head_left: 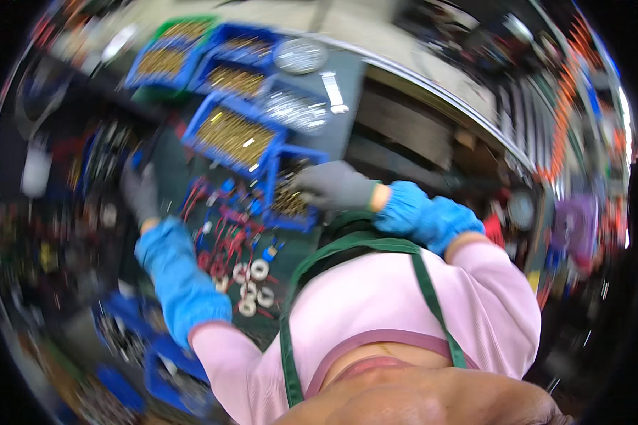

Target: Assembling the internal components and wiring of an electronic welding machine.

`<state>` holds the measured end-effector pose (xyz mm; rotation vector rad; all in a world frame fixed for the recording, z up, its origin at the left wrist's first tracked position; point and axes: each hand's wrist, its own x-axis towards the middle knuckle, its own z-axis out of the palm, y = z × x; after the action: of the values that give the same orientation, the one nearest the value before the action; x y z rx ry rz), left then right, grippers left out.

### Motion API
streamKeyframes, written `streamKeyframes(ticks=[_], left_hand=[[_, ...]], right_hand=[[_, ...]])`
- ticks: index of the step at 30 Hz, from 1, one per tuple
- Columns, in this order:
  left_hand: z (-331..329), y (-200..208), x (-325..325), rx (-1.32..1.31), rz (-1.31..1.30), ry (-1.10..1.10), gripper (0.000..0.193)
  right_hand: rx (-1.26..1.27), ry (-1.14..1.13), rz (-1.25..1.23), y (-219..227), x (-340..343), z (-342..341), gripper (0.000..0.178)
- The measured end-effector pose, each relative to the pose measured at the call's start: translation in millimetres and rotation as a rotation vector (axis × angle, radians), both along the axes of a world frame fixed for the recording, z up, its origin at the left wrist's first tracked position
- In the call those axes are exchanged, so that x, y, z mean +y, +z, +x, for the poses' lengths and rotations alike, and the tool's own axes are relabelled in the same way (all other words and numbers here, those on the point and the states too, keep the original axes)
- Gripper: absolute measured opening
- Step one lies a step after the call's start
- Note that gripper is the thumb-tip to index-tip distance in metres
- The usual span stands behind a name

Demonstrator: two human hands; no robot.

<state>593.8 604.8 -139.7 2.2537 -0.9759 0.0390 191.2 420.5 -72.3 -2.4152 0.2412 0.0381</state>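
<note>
My right hand (335, 186), in a grey glove, reaches over the right edge of a blue bin (290, 225) of small brass-coloured parts (288, 198). Its fingers are drawn together, with the tips down at the parts; anything between them is hidden. My left hand (142, 190), also gloved in grey, is stretched out to the left beside a dark assembly (110, 159). A small blue piece (137, 157) shows by its fingertips. Motion blur hides whether those fingers grip it. Red wires (223, 237) with blue ends and several white rings (259, 269) lie between my arms.
Further blue bins (223, 159) of brass-coloured parts stand at the back, beside clear bags (295, 110) of silver pieces and a round clear container (301, 55). More blue bins (166, 379) sit at lower left. An orange coiled hose (564, 106) hangs at right.
</note>
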Motion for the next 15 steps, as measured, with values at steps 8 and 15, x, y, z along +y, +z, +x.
streamKeyframes(ticks=[8,15], left_hand=[[15,-15,-14,0.349,0.233,0.157,0.065],[18,-8,-7,0.261,0.451,0.166,0.070]], right_hand=[[0.012,-0.069,-0.023,-4,4,-6,0.018],[0.058,-0.058,-0.045,-5,9,-2,0.018]])
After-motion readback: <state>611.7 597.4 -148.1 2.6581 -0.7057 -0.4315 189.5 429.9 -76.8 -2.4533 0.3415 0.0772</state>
